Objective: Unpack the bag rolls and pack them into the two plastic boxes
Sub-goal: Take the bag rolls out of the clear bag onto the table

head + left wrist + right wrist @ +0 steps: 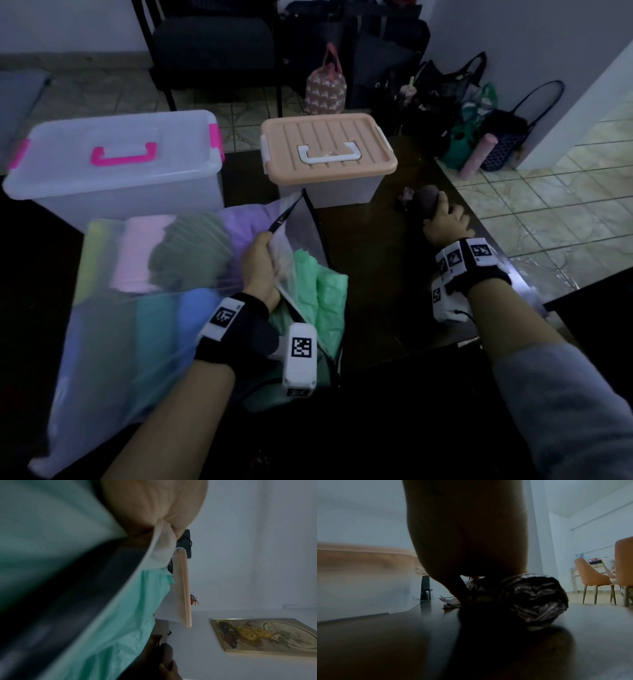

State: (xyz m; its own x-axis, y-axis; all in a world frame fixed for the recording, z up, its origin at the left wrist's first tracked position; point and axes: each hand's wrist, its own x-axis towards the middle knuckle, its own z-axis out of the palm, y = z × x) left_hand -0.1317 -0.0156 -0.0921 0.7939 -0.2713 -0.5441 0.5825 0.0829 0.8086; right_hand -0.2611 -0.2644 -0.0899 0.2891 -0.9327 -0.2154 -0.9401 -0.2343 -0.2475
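Clear plastic fills the lower left of the head view: the big storage bag (130, 308) lies on the dark table (370, 267), packed with bag rolls (137, 253) in yellow, pink, green, purple, teal and blue. My left hand (260, 263) pinches the bag's open edge near the middle of the frame, fingers curled round the flap, holding the mouth up; a loose mint-green roll (318, 294) spills out just below it. The left wrist view shows the same pinch, with mint plastic close under the palm.

Further up, at centre right, my right hand (443, 222) is wrapped round a dark roll (428, 202) that sits on the table; the right wrist view shows crinkled black plastic under the fingers, low against the tabletop. A small crumpled scrap (406, 197) lies just beside it.

Beyond, in the upper half, stand the two boxes: the clear box with pink clips (113, 161) at upper left and the smaller box with the peach lid (329, 147) at centre. Both lids are on.

I judge this the unloading step, early on. To do it well I would set the dark roll clear of the boxes, keep the mouth held wide, and unclip both lids before more rolls pile up.
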